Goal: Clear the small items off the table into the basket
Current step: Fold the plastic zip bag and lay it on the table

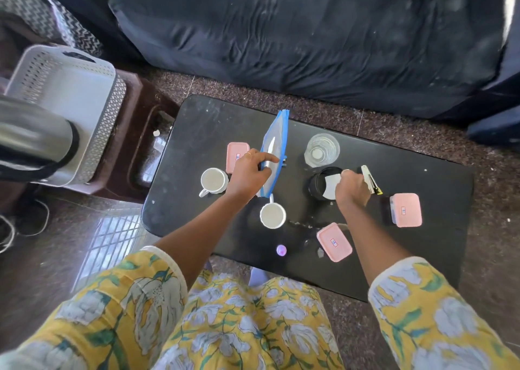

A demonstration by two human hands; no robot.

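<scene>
Barely started imo. Basket (pixel 92 68) sits left of the table (pixel 197 122), nothing showing inside. Left hand (pixel 247 172) grips the blue zip pouch (pixel 274 139) mid-table. Right hand (pixel 353 191) curls at the paper (pixel 332 185) in the black cup (pixel 316 184), can't tell if it's gripping. 3 pink boxes (pixel 334 242), 2 mugs (pixel 214 180), glass (pixel 321 149) and stapler (pixel 370 179) left to go.

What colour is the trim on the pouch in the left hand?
Blue, on a clear pouch in the left hand; seen best in the head view.

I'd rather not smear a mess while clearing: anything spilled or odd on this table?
Yes: what looks like a small wet streak glistens on the table between the near white mug and the near pink box. A scrap lies beside it.
</scene>
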